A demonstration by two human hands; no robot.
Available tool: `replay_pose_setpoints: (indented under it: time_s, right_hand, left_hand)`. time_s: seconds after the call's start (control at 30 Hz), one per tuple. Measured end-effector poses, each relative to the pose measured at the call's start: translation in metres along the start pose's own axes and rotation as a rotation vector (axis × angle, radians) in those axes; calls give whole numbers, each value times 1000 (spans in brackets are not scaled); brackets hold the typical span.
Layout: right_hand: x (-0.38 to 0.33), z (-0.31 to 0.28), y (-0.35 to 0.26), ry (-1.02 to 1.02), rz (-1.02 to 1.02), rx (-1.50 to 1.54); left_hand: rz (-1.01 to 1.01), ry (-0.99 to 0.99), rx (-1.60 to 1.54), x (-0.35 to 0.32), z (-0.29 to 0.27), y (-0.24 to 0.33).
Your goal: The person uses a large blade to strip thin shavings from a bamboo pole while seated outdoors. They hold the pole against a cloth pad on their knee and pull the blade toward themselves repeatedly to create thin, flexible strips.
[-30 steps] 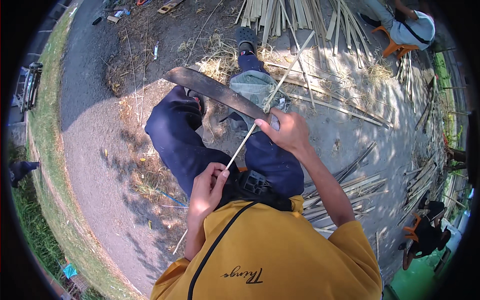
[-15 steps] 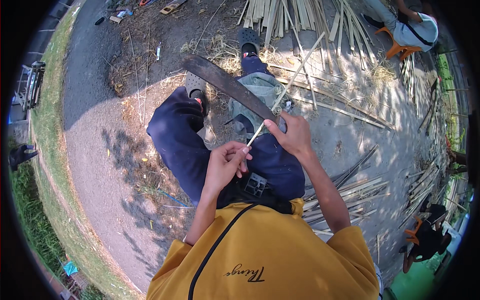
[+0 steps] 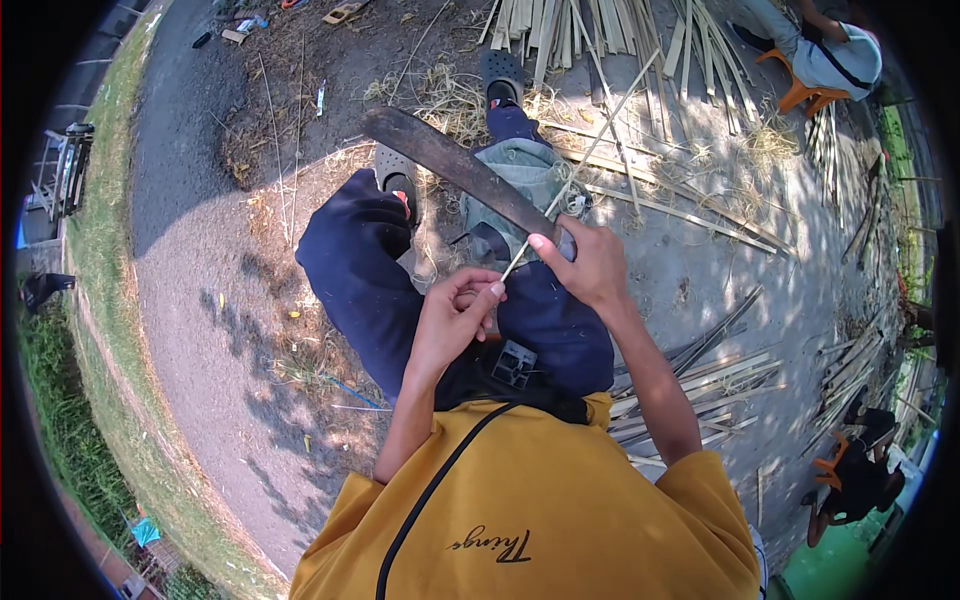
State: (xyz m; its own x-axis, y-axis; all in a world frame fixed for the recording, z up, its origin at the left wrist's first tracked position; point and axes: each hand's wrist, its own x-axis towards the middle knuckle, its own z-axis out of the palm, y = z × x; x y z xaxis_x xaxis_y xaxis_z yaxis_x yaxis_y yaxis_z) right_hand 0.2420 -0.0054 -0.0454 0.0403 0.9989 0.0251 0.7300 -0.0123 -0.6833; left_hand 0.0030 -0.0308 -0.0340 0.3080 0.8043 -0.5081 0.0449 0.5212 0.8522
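My left hand [image 3: 456,312] is closed, pinching the near end of a thin pale strip of wood or bamboo [image 3: 610,120]. From there the strip runs up to the right, passing against the broad dark blade of a machete [image 3: 445,160]. My right hand [image 3: 594,264] grips the machete at its near end, its thumb lying by the blade and strip; the handle is hidden in the palm. The blade points to the upper left, above my thigh. A grey-green cloth [image 3: 525,172] covers my right knee beneath the blade and strip.
Curly shavings [image 3: 450,100] litter the ground by my shoes. Long flat strips [image 3: 570,30] are piled ahead, and more strips [image 3: 700,395] lie at my right. A person on an orange stool [image 3: 805,90] sits at the far right, another person [image 3: 862,470] at the lower right.
My left hand and the strip have shifted slightly forward, toward the blade. The strip's far end reaches a little farther up and right. My right hand and the machete stay nearly still.
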Motion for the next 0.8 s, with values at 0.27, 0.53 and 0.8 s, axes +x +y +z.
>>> replay_pose_setpoints:
  time_s: [0.27,0.53,0.8]
  right_hand:
    - [-2,2,5,22,17,14]
    - [-1,-1,-2,-44,-30,-28]
    - [-1,2,6,-29,-101,-21]
  left_hand:
    - [-147,-57,35,-54,-32,-3]
    - [52,22,-103,-6,9,-17]
    - [107,-24,-44,47,18,9]
